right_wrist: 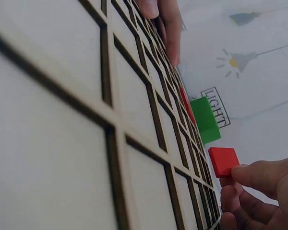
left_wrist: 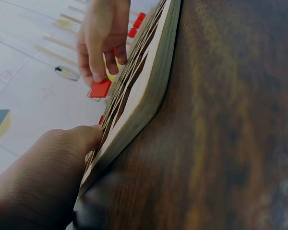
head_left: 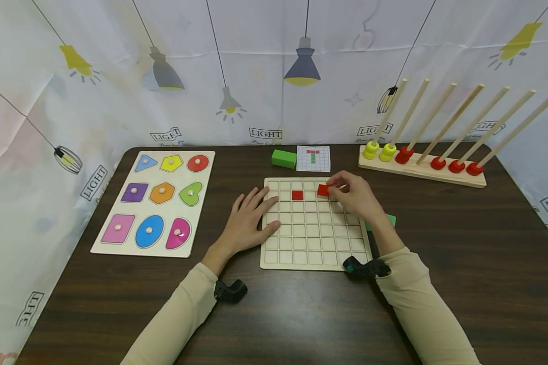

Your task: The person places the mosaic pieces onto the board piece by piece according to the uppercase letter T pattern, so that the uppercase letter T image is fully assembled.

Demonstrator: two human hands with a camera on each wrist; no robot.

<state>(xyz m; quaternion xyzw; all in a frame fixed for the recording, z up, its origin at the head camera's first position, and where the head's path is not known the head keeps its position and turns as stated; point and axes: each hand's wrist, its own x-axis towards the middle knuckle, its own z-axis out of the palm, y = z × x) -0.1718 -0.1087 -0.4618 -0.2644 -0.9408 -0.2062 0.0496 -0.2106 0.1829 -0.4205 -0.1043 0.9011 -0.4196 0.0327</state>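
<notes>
cream sleeves [head_left: 178, 314] reach in from the bottom edge over a dark wooden worktop [head_left: 297, 324], each wrist wearing a black camera [head_left: 230, 291]. ahead lies a pale wooden grid board [head_left: 306, 257]. the left hand [head_left: 248, 218] rests on its left side, fingers spread wide, holding nothing. beside the right forearm, a green piece [head_left: 390, 220] is partly hidden. the right hand [head_left: 353, 195] has a narrow grip, pinching a red tile [head_left: 322, 190] between thumb and fingers. both wrist views show this tile raised just off the grid, near the far side; another red square [head_left: 297, 195] sits in a cell to its left. likely risks: a loose pinch could drop the tile, a tilted release could leave it propped on a divider, and a push from the left hand could slide the board. farther off are a shape puzzle [head_left: 184, 175] at left, a green block [head_left: 284, 158] beside a pattern card [head_left: 321, 157], and a peg counter [head_left: 422, 170] at right. behind hangs a lamp-printed cloth [head_left: 255, 111].
</notes>
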